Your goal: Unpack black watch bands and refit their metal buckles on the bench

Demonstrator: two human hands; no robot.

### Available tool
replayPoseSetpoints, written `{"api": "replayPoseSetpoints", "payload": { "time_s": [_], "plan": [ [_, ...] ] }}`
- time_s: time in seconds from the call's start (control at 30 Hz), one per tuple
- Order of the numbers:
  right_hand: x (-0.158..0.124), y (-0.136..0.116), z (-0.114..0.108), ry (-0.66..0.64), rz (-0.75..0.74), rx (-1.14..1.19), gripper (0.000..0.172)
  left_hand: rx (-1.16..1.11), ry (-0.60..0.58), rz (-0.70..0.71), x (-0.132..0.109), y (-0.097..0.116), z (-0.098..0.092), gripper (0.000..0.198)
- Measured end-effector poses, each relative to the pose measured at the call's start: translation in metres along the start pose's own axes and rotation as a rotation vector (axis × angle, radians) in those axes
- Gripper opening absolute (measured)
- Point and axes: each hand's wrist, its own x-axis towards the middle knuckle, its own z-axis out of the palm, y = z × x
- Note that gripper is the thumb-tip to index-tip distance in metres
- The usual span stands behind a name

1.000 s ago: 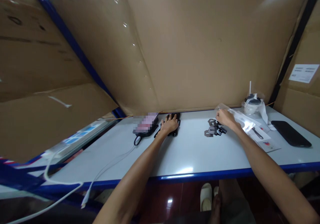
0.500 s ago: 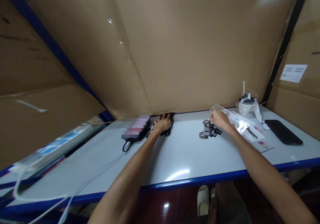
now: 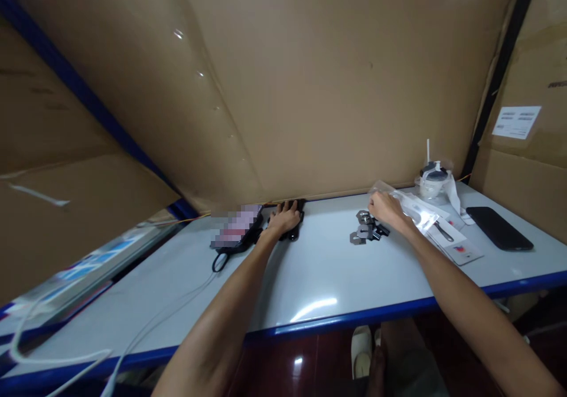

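Note:
My left hand (image 3: 284, 218) lies at the back of the table, fingers spread over several black items (image 3: 294, 235) that it partly covers. Farther right, my right hand (image 3: 385, 206) is closed with the fingertips turned down; what they hold, if anything, is hidden. Just left of and below it lies a small pile of flat metal pieces (image 3: 364, 232), with black parts (image 3: 380, 230) among them. A clear plastic bag (image 3: 414, 207) extends behind and to the right of my right hand. Printed cards (image 3: 463, 250) showing a dark handled tool lie beside my right forearm.
A phone-like device (image 3: 237, 228) with a black loop stands left of my left hand. A black tray-like object (image 3: 499, 228) lies at right, near a lidded cup with a straw (image 3: 433, 181). Cardboard (image 3: 310, 90) walls the back. White cables (image 3: 146, 326) cross the left front edge.
The view has shifted slightly, moving most things a little left in the picture. Both hands keep nearly the same places over the table, with no clear change in grip.

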Motion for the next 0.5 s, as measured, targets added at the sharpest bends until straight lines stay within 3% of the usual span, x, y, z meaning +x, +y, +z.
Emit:
{"api": "replayPoseSetpoints", "payload": {
  "time_s": [0.5],
  "plan": [
    [0.004, 0.009, 0.005, 0.002, 0.048, 0.062, 0.032, 0.036, 0.03, 0.025, 0.004, 0.0, -0.004, 0.067]
  ]
}}
